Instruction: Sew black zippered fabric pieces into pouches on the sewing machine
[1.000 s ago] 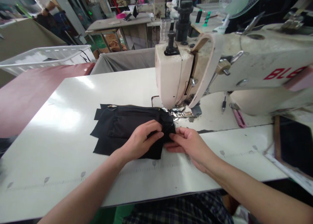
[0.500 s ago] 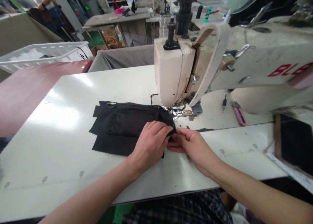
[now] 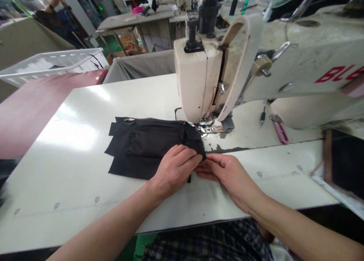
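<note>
A stack of black fabric pieces (image 3: 142, 145) lies flat on the white sewing table (image 3: 71, 154), its right end just left of the presser foot (image 3: 209, 129). My left hand (image 3: 174, 170) rests on the fabric's right front corner with fingers curled, pinching the edge. My right hand (image 3: 227, 173) meets it from the right, fingertips pinching the same corner. The cream sewing machine (image 3: 256, 71) rises right behind both hands.
A pink tool (image 3: 280, 130) lies under the machine arm, to the right. A dark red surface (image 3: 31, 105) and a white basket (image 3: 48, 65) stand at the left. Other work tables and a person's arm show at the back.
My left hand slid right to the fabric's corner and met my right hand there. The fabric has hardly moved.
</note>
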A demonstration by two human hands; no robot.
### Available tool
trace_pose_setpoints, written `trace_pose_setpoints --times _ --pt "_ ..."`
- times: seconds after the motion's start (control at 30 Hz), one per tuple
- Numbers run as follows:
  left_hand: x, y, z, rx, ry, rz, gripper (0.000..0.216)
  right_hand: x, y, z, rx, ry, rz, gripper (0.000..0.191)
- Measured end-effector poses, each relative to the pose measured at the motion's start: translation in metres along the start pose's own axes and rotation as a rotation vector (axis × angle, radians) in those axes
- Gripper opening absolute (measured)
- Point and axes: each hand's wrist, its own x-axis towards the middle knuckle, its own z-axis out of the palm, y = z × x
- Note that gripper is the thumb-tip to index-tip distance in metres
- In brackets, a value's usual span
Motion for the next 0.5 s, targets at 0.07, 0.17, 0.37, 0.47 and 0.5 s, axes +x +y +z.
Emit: trace_pose_setpoints --times 0.07,0.17,0.37,0.47,0.5 --pt "0.0003 -0.0005 0.0003 -0.005 -0.002 0.009 0.017 -0.0010 -0.0006 -0.0003 -0.003 -0.007 0.003 0.026" --pt "0.0008 -0.0011 0.0010 0.001 -0.018 0.034 0.016 -0.0025 -0.0021 -0.0010 0.017 -0.009 0.010 0.023" --pt "0.0025 -0.0017 -0.0021 0.067 -0.079 0.052 0.015 -0.0043 -0.0042 -0.0021 0.072 -0.043 0.030 0.018" --pt "0.0028 -0.0018 -0.0041 0.055 -0.102 0.025 0.015 -0.0051 -0.0029 -0.0044 0.081 -0.084 0.006 0.028" --pt "0.0026 -0.0019 -0.0043 0.040 -0.095 0.021 0.016 -0.0053 -0.0020 -0.0062 0.049 -0.104 -0.005 0.029"
